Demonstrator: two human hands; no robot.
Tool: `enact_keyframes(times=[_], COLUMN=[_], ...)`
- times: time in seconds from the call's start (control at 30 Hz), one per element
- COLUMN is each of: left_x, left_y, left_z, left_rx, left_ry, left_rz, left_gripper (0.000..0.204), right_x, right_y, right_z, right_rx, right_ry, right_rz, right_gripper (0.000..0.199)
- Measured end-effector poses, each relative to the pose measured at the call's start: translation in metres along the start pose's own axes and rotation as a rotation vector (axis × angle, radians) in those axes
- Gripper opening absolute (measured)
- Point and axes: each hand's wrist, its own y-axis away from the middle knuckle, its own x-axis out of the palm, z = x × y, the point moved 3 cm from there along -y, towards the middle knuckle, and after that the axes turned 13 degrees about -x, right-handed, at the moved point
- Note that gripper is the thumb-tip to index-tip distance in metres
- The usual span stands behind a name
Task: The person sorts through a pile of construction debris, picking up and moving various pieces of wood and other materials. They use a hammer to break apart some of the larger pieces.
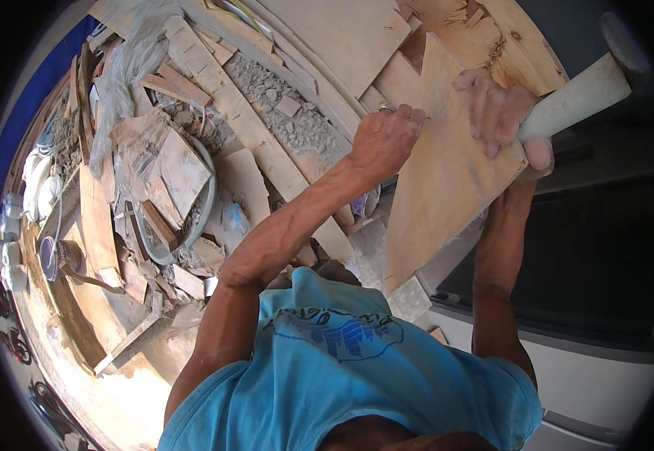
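Observation:
A tilted plywood piece [447, 169] with a pointed lower end lies in front of me. At its left edge my left hand [387, 139] is closed in a pinch. Whatever its fingertips hold is too small to make out. My right hand [499, 116] is closed around the thick pale handle of a hammer [578, 98], over the plywood's right side. The hammer's dark head [621, 41] is blurred near the upper right rim.
Broken boards, grey rubble [282, 113] and a round tub [210, 188] full of debris fill the left side. A long plank [229, 113] runs diagonally there. A small dark bucket [60, 257] stands farther left. A dark glossy panel [597, 255] lies at right.

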Motion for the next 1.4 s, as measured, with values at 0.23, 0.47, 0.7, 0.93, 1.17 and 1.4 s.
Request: enact_keyframes(times=[0.23,0.47,0.7,0.93,1.17,1.4], left_x=[0.004,-0.016,-0.029,-0.050,-0.003,0.090], left_y=[0.011,-0.002,0.003,0.005,0.078,0.172], left_z=[-0.003,0.010,0.036,0.111,0.103,0.098], left_rx=[-0.081,-0.075,-0.149,-0.161,-0.485,-0.834], left_ry=[0.059,-0.107,-0.003,0.019,0.742,0.917], left_rz=[-0.074,0.043,0.047,-0.202,0.432,0.782], left_gripper=[0.011,0.010,0.007,0.017,0.026,0.016], right_x=[-0.004,-0.007,-0.006,-0.015,-0.045,-0.067], right_y=[0.001,-0.002,-0.004,-0.005,0.007,0.017], right_z=[0.003,-0.014,-0.037,-0.037,-0.024,0.004], right_rx=[-0.005,0.001,-0.033,-0.096,0.029,0.028], right_ry=[-0.082,-0.168,-0.282,-0.269,0.034,0.074], right_rz=[0.020,0.033,0.118,0.173,0.040,0.176], right_gripper=[0.046,0.043,0.042,0.041,0.038,0.034])
